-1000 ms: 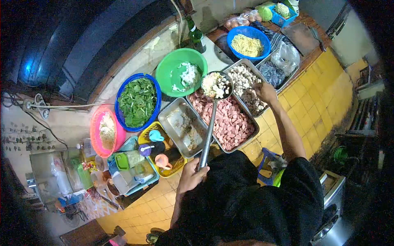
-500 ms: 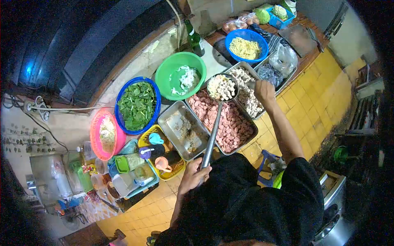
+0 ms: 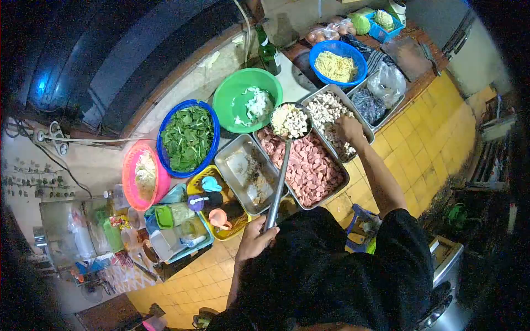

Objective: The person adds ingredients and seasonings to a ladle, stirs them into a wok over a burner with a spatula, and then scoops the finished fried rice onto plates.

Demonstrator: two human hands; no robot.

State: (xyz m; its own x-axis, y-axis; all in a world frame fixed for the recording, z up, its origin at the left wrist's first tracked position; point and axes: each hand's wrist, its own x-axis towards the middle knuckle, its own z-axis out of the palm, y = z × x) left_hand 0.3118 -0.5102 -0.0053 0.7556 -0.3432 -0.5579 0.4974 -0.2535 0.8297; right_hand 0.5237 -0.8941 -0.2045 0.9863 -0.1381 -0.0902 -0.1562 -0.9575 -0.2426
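Observation:
My left hand [image 3: 258, 238] is closed round the metal handle of a long ladle [image 3: 281, 182]. The ladle's round bowl holds pale shreds and whitish diced pieces [image 3: 297, 124], above the far corner of a metal tray of sliced pink sausage [image 3: 313, 174]. Over in the tray of whitish diced pieces [image 3: 326, 108], my right hand [image 3: 351, 132] reaches down with curled fingers among the pieces. What those fingers hold is hidden. A green basin [image 3: 223, 96] with white bits stands beyond the ladle bowl.
Left of the sausage is a metal tray [image 3: 229, 160] with brownish residue. Nearby are a blue basin of chopped greens [image 3: 187, 138], a pink basin [image 3: 132, 190] and a yellow basket [image 3: 234, 234] with scoops. Farther back stand a blue bowl of yellow strips [image 3: 335, 66] and a green bottle [image 3: 269, 55].
My right hand has lowered from over the tray's right edge into the diced pieces. The ladle bowl has shifted slightly left, still in my left hand. The view has moved a little.

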